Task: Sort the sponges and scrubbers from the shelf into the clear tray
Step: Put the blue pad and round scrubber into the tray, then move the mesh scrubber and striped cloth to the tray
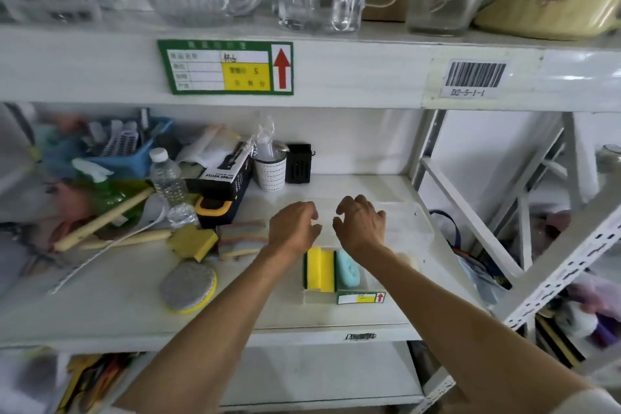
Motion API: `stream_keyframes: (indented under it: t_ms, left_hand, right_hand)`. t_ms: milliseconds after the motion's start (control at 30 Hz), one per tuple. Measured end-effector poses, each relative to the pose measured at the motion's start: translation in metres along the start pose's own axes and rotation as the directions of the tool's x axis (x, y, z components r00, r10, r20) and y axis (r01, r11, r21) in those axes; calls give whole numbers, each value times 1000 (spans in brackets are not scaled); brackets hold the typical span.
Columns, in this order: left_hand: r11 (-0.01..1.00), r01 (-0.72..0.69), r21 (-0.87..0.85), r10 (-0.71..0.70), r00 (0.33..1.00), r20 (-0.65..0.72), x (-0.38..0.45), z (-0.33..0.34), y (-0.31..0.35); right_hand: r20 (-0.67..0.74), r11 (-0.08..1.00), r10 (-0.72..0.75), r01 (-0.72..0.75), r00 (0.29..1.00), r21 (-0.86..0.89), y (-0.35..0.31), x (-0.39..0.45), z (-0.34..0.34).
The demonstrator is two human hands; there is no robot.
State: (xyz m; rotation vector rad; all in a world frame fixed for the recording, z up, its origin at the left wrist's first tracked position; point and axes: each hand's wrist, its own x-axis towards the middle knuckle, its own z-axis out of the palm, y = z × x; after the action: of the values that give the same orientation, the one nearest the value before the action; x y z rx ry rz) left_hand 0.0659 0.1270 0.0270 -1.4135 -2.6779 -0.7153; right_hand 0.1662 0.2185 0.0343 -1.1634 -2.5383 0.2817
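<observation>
Hands hover empty over the clear tray (396,222), left hand (294,225) and right hand (361,223) both loosely curled. Below them, a yellow sponge (321,269) and blue scrubber (347,267) sit in the tray's front end, near the shelf's front edge (201,336).

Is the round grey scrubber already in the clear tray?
No. The round grey scrubber lies on the shelf, left of the clear tray, which holds a yellow sponge and a blue one.

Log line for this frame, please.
left hand empty | right hand empty | clear tray: yellow sponge, blue sponge | round scrubber on shelf
</observation>
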Motion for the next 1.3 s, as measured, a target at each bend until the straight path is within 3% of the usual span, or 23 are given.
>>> stream_keyframes:
  t_ms: [167, 300, 500, 667, 1000, 1300]
  left_hand:
    - [979, 205, 22, -206, 978, 34, -18, -22, -66]
    - [938, 344, 28, -345, 937, 51, -43, -34, -123]
    - [857, 498, 135, -511, 855, 86, -81, -51, -190]
    - [802, 584, 128, -597, 794, 119, -95, -55, -216]
    - [785, 613, 93, -619, 767, 168, -89, -39, -223]
    - [793, 602, 96, -608, 769, 198, -83, -34, -229]
  right_hand:
    - [171, 979, -186, 167, 968, 119, -64, -4, 22]
    - [297, 961, -275, 254, 915, 105, -102, -11, 48]
    - [413, 963, -262, 266, 872, 50, -123, -11, 82]
    - [397, 968, -244, 248, 885, 43, -137, 4, 98]
    - [358, 934, -343, 356, 868, 31, -174, 23, 126]
    - [463, 926, -303, 371, 833, -63, -168, 43, 134]
